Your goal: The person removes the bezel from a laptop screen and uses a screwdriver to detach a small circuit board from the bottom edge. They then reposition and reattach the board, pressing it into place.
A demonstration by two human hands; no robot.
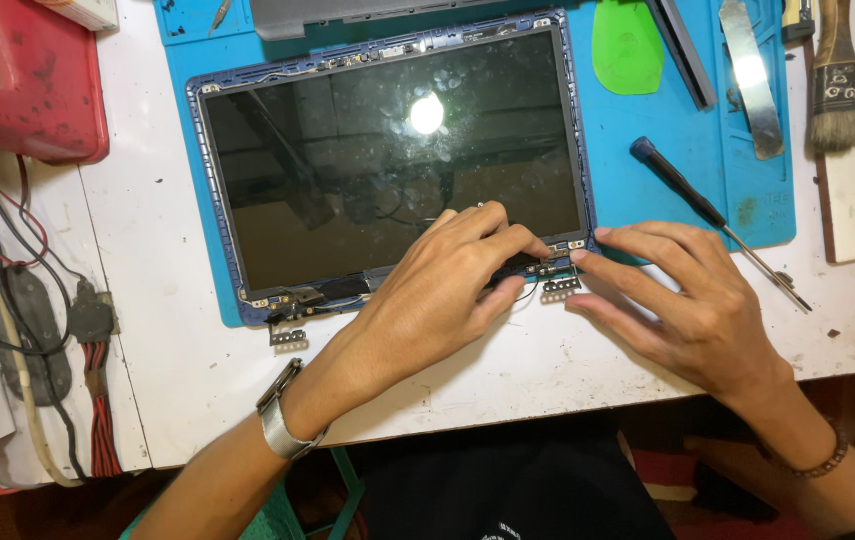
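2 hands, left hand [448,285], right hand [693,305], fingertips on laptop screen panel's [393,160] lower right hinge [555,270]

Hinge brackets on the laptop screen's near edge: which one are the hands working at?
The right-hand hinge bracket, between the left hand and right hand. The left-hand hinge bracket lies untouched.

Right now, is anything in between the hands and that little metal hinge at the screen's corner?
No. The left hand and right hand already have fingertips at the hinge on the screen panel; nothing visible blocks them.
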